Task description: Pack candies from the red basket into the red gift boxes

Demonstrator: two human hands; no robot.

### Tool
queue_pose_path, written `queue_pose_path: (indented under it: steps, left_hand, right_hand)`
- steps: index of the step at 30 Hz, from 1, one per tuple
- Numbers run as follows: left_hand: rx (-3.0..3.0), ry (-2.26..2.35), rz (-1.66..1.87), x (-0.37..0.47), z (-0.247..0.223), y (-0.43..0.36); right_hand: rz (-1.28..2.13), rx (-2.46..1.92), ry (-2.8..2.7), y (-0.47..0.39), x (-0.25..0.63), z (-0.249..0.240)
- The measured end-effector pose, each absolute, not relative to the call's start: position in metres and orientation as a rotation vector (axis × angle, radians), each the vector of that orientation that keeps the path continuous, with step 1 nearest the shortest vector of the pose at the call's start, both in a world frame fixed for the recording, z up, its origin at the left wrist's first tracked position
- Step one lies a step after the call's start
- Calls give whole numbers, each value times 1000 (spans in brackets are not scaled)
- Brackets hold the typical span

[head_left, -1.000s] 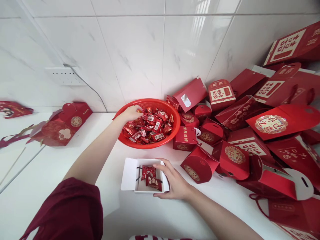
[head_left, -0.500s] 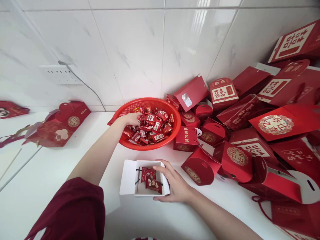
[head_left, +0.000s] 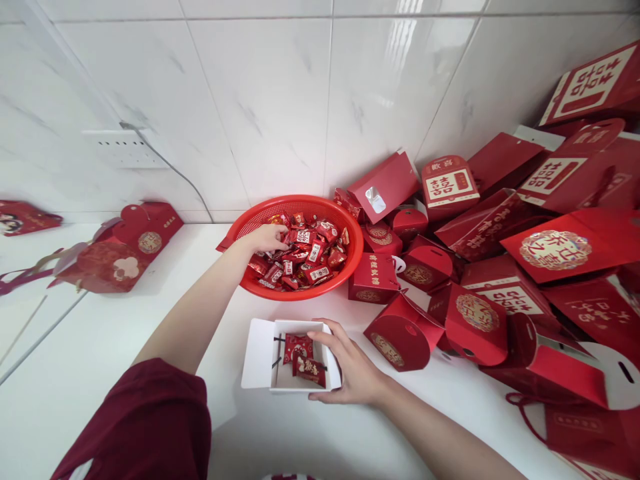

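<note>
My left hand [head_left: 270, 239] reaches into a red plastic basket [head_left: 356, 257] of wrapped candies [head_left: 316, 253]. Its fingers are bent down onto the candies at the left side of the pile; what lies between the fingertips is hidden. Nearer to me, my right hand [head_left: 353, 367] grips the right wall of a small white-lined box [head_left: 277, 385], thumb and fingers around its side. The box lies open with a white flap [head_left: 257, 353] folded out to the left. Two red wrapped candies, one patterned [head_left: 299, 348] and one darker [head_left: 310, 370], rest inside, beside black cord ends.
Many red gift boxes [head_left: 475, 313] are heaped along the right side, some standing, some tipped over. A red gift bag with ribbons [head_left: 120, 257] lies at the left on the white table [head_left: 220, 333]. Behind are a tiled wall [head_left: 280, 100] and a socket panel [head_left: 125, 149] with a grey cable.
My left hand has shifted slightly up and to the right over the candies, and its fingers show more. The right hand keeps its hold on the box. The whole view has drifted a little.
</note>
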State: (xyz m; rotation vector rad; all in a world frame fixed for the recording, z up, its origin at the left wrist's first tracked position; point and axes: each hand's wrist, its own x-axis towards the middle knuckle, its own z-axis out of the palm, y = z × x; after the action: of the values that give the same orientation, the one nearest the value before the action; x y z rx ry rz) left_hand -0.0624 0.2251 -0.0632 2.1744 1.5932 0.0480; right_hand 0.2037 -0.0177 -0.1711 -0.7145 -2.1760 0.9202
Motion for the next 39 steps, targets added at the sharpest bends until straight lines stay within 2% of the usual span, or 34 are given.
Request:
queue_pose_path:
  steps: [8, 18, 24, 28, 34, 39]
  left_hand:
    - [2223, 1499, 416, -63, -62, 222]
    - [1933, 1303, 785, -57, -57, 221]
    - [1891, 1189, 823, -45, -45, 200]
    - [1909, 1059, 802, -31, -32, 151]
    - [2013, 827, 279, -14, -14, 52]
    - [2056, 967, 469, -32, -12, 4]
  right_hand:
    - [920, -727, -2184, -18, 204, -171]
    - [919, -726, -2184, -18, 204, -173]
    - [930, -758, -2185, -18, 204, -170]
    - [905, -732, -2177, -18, 204, -170]
    - [871, -747, -2186, -17, 203, -170]
    - [880, -723, -2187, -17, 203, -169]
